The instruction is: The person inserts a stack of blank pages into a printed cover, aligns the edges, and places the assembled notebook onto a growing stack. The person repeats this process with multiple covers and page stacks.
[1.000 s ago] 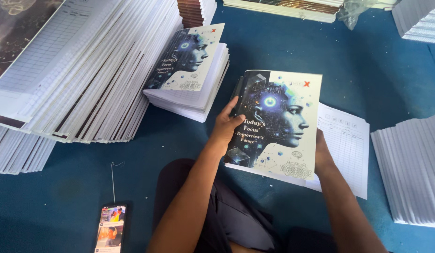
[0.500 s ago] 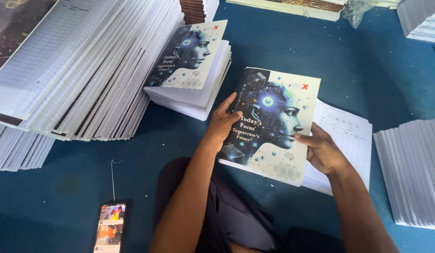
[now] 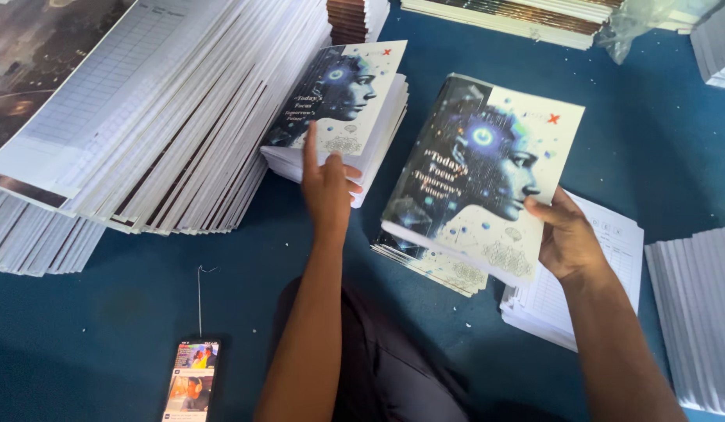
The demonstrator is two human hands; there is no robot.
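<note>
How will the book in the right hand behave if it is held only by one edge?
The book looks thick yet soft-covered, so it would probably sag slightly. The right hand grips one edge only; the glossy cover may slip. It seems fairly heavy.

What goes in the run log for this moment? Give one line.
left hand: touching small book stack | right hand: holding book by its edge | phone: on blue floor

A single head-worn view looks steeply down and slightly forward, from close above the person's lap. The forearms rise from the bottom edge toward mid-frame. The blue floor (image 3: pixel 143 305) fills the frame, cut off at every edge by stacks of printed sheets (image 3: pixel 143 117), with no horizon and no second view to compare.
</note>
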